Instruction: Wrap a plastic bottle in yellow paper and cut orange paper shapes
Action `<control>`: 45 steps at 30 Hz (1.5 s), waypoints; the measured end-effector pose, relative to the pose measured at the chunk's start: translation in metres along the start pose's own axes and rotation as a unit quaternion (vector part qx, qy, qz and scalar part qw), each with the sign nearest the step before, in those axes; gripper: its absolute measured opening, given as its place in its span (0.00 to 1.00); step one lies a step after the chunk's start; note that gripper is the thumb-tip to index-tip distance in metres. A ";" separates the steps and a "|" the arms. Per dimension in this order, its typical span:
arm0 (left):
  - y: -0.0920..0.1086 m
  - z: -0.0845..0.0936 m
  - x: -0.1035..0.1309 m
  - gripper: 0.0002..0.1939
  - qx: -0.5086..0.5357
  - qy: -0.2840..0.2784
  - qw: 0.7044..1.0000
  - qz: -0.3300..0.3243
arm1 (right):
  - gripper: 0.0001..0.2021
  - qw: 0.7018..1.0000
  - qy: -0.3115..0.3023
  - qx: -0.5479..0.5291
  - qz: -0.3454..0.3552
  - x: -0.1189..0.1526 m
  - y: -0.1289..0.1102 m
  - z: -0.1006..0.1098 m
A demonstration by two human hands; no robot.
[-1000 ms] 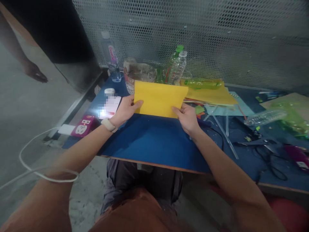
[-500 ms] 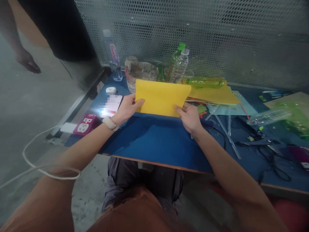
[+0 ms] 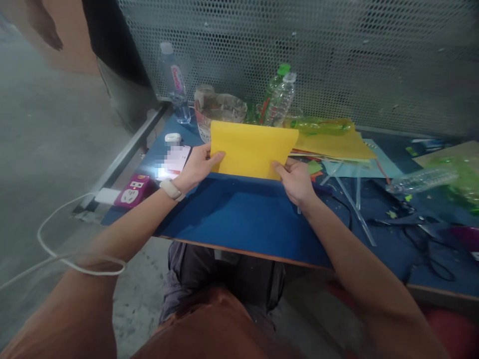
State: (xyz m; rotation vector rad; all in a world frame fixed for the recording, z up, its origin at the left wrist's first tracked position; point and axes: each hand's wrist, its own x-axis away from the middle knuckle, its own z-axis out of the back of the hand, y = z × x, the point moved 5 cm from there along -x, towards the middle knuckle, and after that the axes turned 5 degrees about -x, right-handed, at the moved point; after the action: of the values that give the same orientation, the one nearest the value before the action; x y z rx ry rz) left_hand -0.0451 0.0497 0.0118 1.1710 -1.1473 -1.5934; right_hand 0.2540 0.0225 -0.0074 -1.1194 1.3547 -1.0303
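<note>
A yellow sheet of paper point(image 3: 252, 150) is held up above the blue table point(image 3: 239, 224), its top edge bent over. My left hand point(image 3: 200, 164) pinches its left edge, thumb on the near face and fingers behind. At the right edge my right hand point(image 3: 295, 178) grips it the same way, near the lower corner. Behind the sheet stands a woven basket point(image 3: 220, 107), partly hidden by it. Beside my left hand lies a phone point(image 3: 175, 162) with a lit screen.
Purple power strip point(image 3: 132, 192) and white case point(image 3: 172, 137) on the left. Upright bottles point(image 3: 280, 99) and a labelled bottle point(image 3: 177, 87) stand at the back. Paper stack point(image 3: 337, 142), clear straws point(image 3: 355, 212) and scissors point(image 3: 396, 222) lie right. A person stands at upper left.
The person at upper left has shifted, with the hand now higher in view. The view has moved slightly; both my hands keep the same hold on the yellow paper.
</note>
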 end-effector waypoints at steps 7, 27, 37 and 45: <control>-0.005 0.000 -0.001 0.16 0.015 -0.003 1.000 0.007 | 0.23 1.000 0.005 0.005 -0.001 0.000 0.000 0.001; -0.001 -0.002 0.001 0.24 0.025 -0.015 0.999 0.015 | 0.24 1.000 0.008 -0.009 -0.016 0.002 -0.002 -0.001; 0.001 -0.003 0.001 0.23 0.033 -0.014 0.999 0.018 | 0.27 1.000 0.005 0.016 -0.017 0.002 -0.004 -0.003; 0.002 -0.002 0.001 0.22 0.006 -0.012 1.000 0.022 | 0.27 0.999 0.004 0.042 -0.023 0.002 -0.004 -0.002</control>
State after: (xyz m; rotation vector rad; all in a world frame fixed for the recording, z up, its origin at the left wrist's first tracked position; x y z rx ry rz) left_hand -0.0431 0.0476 0.0132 1.1295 -1.1920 -1.5729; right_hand 0.2521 0.0195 -0.0041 -1.0885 1.2853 -1.1152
